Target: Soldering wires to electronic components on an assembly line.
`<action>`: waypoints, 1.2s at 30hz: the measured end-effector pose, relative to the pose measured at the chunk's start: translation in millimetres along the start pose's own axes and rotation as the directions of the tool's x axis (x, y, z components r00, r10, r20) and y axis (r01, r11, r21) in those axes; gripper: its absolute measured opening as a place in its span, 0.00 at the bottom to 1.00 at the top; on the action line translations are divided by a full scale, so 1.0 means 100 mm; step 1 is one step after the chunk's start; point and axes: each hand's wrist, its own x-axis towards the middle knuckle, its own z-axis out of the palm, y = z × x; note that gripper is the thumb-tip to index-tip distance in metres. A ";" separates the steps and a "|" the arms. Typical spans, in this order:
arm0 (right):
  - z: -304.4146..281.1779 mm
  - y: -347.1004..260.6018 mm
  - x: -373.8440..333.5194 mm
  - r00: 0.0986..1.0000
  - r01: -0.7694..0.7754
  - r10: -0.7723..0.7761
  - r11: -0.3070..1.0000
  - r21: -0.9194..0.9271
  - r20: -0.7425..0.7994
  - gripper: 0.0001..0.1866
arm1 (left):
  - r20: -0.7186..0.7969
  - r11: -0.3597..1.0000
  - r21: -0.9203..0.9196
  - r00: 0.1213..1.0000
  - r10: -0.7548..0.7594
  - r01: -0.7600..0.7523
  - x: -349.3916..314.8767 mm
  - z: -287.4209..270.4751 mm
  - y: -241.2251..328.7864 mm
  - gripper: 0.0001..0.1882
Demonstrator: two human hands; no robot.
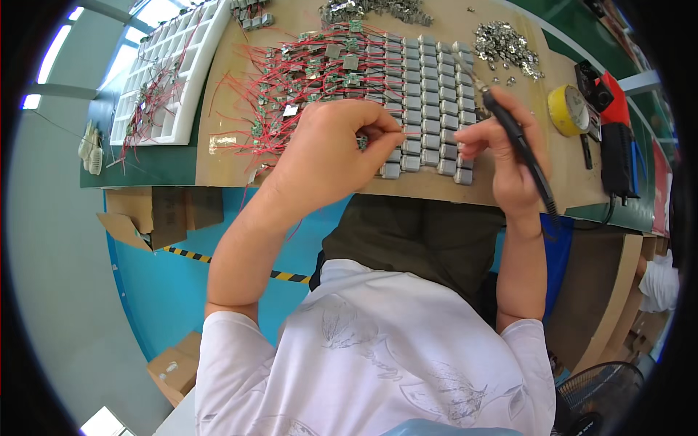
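My left hand (331,149) is over the rows of small grey block-shaped parts (430,94), thumb and forefinger pinched together. A short piece of thin red wire (411,134) shows at those fingertips. In my right hand (512,149) rests a black soldering iron (518,134), its metal end pointing up and away from me. My right thumb and fingertips are close to the right-hand rows; whether they touch a block, I cannot tell. Left of the blocks, small green circuit boards (350,45) lie in a tangle of red wires, partly hidden behind my left hand.
Loose metal pieces (502,45) are heaped at the far right, with another heap (374,10) at the back. Yellow tape (567,110) stands near a black box (618,156) with a cord. A white compartment tray (174,80) leans at left. Below are cardboard boxes (156,214).
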 end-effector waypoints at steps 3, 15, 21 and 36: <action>-0.06 0.06 -0.01 0.999 0.030 -0.027 0.994 0.107 -0.031 0.21 | 0.012 0.986 0.154 0.998 0.062 -0.063 0.02 0.00 -0.04 0.04; 0.05 0.04 -0.11 0.993 -0.102 0.110 0.986 0.135 -0.052 0.09 | 0.018 0.842 0.411 0.926 0.376 -0.350 -0.01 0.06 -0.18 0.05; 0.02 0.05 -0.12 0.992 -0.108 0.114 0.988 0.106 -0.046 0.09 | 0.047 0.774 0.480 0.894 0.446 -0.412 0.00 0.07 -0.22 0.05; 0.04 0.03 -0.11 0.993 -0.102 0.106 0.991 0.083 -0.048 0.08 | 0.019 0.877 0.361 0.942 0.334 -0.318 0.01 0.04 -0.24 0.04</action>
